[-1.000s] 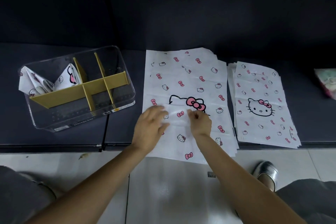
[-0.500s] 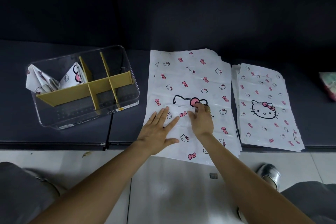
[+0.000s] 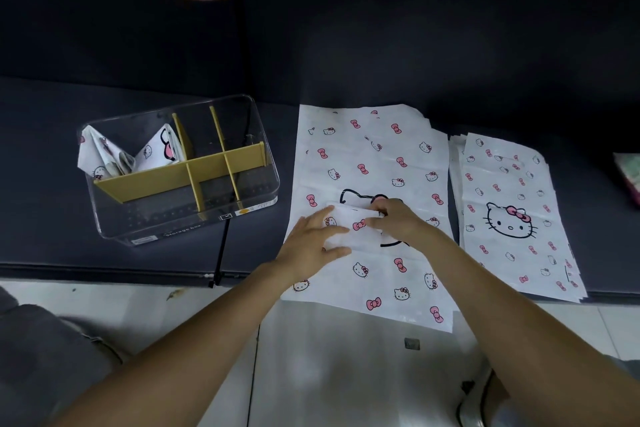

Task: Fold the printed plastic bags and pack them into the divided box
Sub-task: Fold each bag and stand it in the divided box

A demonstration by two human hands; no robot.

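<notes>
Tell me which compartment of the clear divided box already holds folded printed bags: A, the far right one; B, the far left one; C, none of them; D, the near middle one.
B: the folded printed bags stand in the far left compartment of the clear divided box, behind the long yellow divider; the other compartments show no bags.

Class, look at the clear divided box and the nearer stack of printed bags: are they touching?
Apart. The head view shows dark surface between the divided box and the bag stack.
</notes>
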